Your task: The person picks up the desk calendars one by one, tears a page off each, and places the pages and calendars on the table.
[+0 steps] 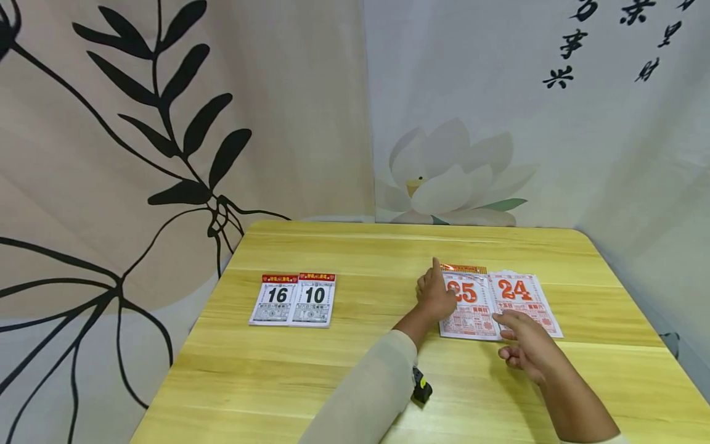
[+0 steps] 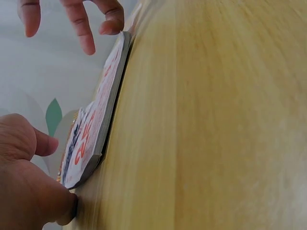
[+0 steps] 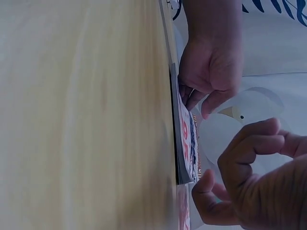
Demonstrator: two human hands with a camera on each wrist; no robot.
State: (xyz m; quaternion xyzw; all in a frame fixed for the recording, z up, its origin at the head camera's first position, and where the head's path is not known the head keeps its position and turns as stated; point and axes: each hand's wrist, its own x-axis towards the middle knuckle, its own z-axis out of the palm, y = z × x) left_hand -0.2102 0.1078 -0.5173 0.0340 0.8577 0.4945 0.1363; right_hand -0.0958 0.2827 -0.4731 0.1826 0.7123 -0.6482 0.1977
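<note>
A calendar pad with a red 25 [image 1: 465, 308] lies on the table, an orange-gold strip at its top. Beside it on the right is a second pad with a red 24 [image 1: 521, 296]. My left hand [image 1: 436, 295] is at the 25 pad's left edge, its fingers low beside the edge and its thumb raised clear of the top page in the left wrist view. My right hand [image 1: 527, 345] hovers at the near side where both pads meet, fingers loosely bent; in the left wrist view one fingertip [image 2: 112, 26] is at the pad's corner.
Two smaller calendar pads, one with a black 16 [image 1: 275, 300] and one with a black 10 [image 1: 314, 300], lie side by side at the left of the wooden table [image 1: 249, 382]. A small black device [image 1: 421, 388] shows beside my left sleeve. A printed curtain [image 1: 310, 123] hangs behind.
</note>
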